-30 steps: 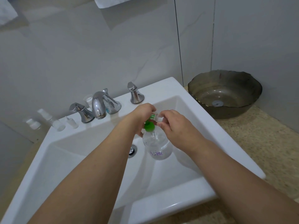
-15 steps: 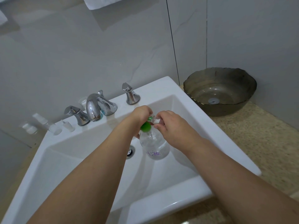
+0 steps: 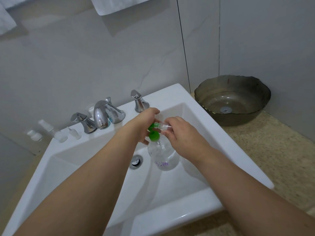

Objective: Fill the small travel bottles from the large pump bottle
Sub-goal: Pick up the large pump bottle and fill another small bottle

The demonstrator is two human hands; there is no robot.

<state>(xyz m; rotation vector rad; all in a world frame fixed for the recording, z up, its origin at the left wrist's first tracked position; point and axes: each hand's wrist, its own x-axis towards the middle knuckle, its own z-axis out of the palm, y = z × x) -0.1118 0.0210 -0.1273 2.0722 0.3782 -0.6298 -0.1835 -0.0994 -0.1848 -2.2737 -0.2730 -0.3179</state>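
The large pump bottle stood in the basin of the white sink, clear-bodied with purple writing low on its side and a green pump head on top. The left hand sat directly on that green head, fingers curled down over and behind it, so that only part of the pump showed beneath the knuckles. Just to the right, touching the green nozzle, lay a small travel bottle, clear and tipped on its side with its mouth against the spout. The right hand pinched that little bottle between thumb and fingertips, the remaining fingers bent loosely around it.

Both forearms reached in from the bottom of the view and met over the middle of the basin, the left one crossing above the drain and the right one coming in from the counter side, wrist bent slightly down.

On the back ledge stood a chrome faucet with a handle on each side. Left of it several more small clear bottles and caps were set along the ledge and beyond it (too pale and blurred to count surely). A dark glass bowl sat on the speckled counter to the right, well apart from the hands. White towels hung at the top edge against the grey wall.
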